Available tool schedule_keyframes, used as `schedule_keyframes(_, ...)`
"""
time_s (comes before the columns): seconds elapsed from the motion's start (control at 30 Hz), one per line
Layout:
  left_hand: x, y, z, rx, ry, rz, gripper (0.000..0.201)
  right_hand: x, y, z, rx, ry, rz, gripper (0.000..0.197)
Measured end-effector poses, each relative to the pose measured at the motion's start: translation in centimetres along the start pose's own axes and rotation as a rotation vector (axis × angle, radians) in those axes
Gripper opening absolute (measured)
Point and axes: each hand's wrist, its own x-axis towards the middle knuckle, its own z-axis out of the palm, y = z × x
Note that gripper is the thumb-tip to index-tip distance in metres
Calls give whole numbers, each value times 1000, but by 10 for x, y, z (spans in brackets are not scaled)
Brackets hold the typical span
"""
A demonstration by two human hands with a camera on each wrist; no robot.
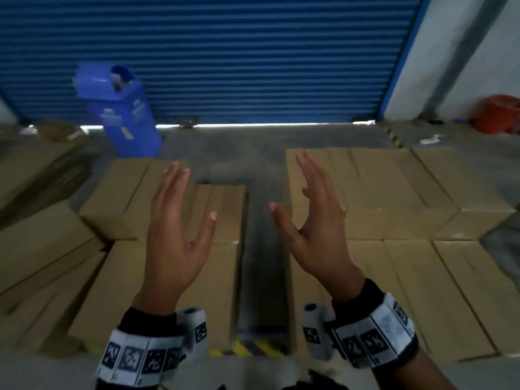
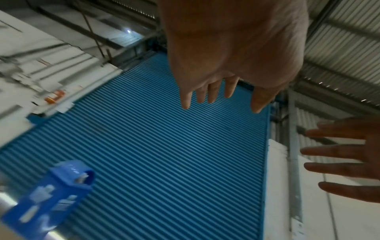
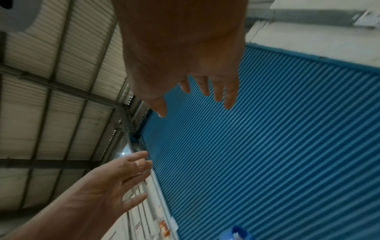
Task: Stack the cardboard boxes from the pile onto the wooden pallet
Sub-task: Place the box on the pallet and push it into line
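Cardboard boxes: two groups of plain brown cardboard boxes point(image 1: 394, 198) lie on the floor point(image 1: 253, 153), one to the left and a neater block to the right, with a bare strip of floor between them.
Wooden pallet: not visible in any view; I cannot tell which group, if either, sits on it.
Left hand point(image 1: 174, 232): raised above the left group, palm turned inward, fingers straight and spread, holding nothing.
Right hand point(image 1: 318, 229): raised above the edge of the right block, palm facing the left hand, fingers straight, holding nothing.
Step in hand: seemingly between boxes, both hands free and apart as if sizing a box.
Next move: likely lower both hands onto opposite sides of one box and lift it level.
Writing: white labels on a blue bin point(image 1: 123, 111) near the shutter point(image 1: 253, 52), too blurred to read; boxes show no print; square coded markers on the wristbands point(image 1: 374, 336).
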Motion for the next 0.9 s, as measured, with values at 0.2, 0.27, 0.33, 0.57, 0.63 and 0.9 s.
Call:
schedule_keyframes(0.2,-113,-76,-149,118,47,-192,68,-78,-102,125,85,-212,-20,71)
schedule_keyframes(0.27,-144,-94,-194,177,69,-261,68,-98,-128,163,136,-282,-26,72)
schedule_keyframes(0.33,-169,-108,-233,217,100,-308,66,-113,-150,197,196,-344,-24,71)
schedule_keyframes(0.57,-237,-171,-308,319,117,-450,65,-137,-195,294,224,-546,6,72)
schedule_keyframes(0.63,-249,-193,-317,315,102,-476,64,-139,-200,319,242,-589,36,71)
schedule_keyframes(0.9,-244,-292,-346,329,71,-635,68,-126,-199,425,252,-728,159,72)
